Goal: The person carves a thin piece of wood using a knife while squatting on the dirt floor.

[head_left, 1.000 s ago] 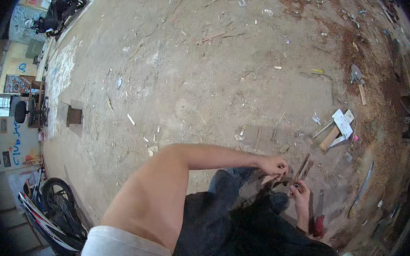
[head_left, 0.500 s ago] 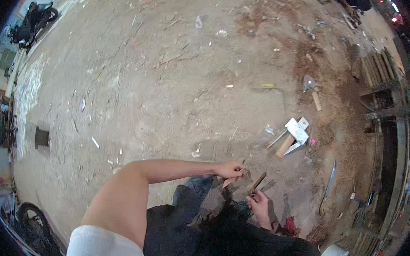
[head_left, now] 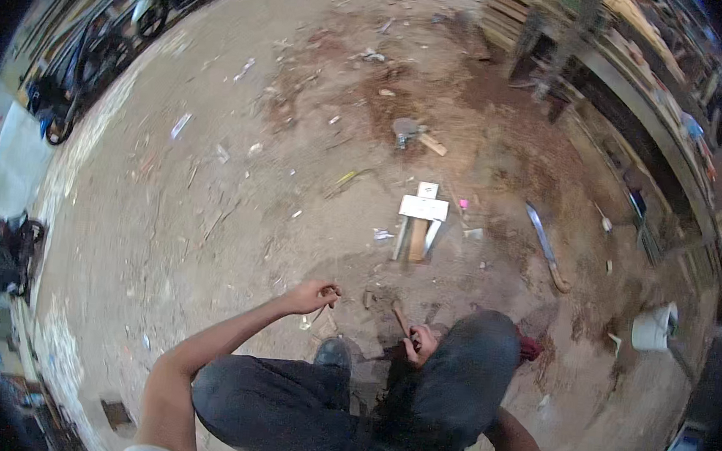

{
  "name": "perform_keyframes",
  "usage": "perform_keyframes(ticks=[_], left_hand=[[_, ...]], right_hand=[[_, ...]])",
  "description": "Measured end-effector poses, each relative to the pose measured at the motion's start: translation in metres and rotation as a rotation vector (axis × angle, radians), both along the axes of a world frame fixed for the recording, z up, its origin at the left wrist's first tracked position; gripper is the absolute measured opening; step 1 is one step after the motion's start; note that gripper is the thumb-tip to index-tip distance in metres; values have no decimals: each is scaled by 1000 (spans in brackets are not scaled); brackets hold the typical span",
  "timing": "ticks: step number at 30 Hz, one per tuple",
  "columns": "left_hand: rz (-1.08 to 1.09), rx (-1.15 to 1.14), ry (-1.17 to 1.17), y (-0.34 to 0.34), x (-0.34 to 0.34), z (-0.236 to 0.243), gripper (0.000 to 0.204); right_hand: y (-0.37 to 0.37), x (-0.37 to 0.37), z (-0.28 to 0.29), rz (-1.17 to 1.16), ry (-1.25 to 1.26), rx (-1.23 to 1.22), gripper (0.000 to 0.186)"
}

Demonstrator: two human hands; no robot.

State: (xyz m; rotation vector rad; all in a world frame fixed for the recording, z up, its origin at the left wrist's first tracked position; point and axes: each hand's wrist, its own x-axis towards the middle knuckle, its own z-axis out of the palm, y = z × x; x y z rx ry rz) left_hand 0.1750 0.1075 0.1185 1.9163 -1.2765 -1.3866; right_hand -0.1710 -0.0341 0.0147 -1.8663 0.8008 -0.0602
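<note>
My left hand (head_left: 316, 297) is out over the ground in front of my left boot (head_left: 334, 355), fingers curled in a pinch. A thin pale sliver shows just under them, but blur hides what they hold. In my right hand (head_left: 421, 346), close beside my right knee, a short brown wooden stick (head_left: 400, 317) is gripped near its lower end and points up and away to the left. Ahead of the hands lies a white box-like piece (head_left: 424, 208) on the ground, with strips of wood (head_left: 418, 240) sticking out toward me.
To the right lies a long curved blade-like tool (head_left: 544, 240), with a white bucket (head_left: 653, 327) beyond it. A red cloth (head_left: 529, 347) lies beside my right knee. Timber racking (head_left: 626, 89) runs along the right. Motorbikes (head_left: 15, 253) stand at the left. Scraps litter the dirt floor.
My view has swung to the right, so the white piece and bucket sit further left or higher. My left hand has moved apart from the right; the stick stays in my right hand.
</note>
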Motion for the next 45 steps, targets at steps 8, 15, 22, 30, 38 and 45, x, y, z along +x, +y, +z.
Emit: perform_keyframes(ticks=[8, 15, 22, 30, 38, 45], left_hand=[[-416, 153, -61, -34, 15, 10, 31], [-159, 133, 105, -62, -13, -38, 25], [-81, 256, 163, -58, -63, -24, 36], [-182, 338, 145, -54, -71, -19, 33], [-148, 263, 155, -41, -48, -43, 23], [-145, 217, 107, -31, -48, -44, 30]], right_hand=[[0, -88, 168, -173, 11, 1047, 44], [-6, -90, 213, -240, -114, 1074, 53], [-9, -93, 223, -392, -49, 1193, 54], [-9, -97, 237, -363, -55, 1157, 51], [-5, -101, 217, -351, -84, 1203, 50], [-4, -104, 211, -350, -85, 1204, 50]])
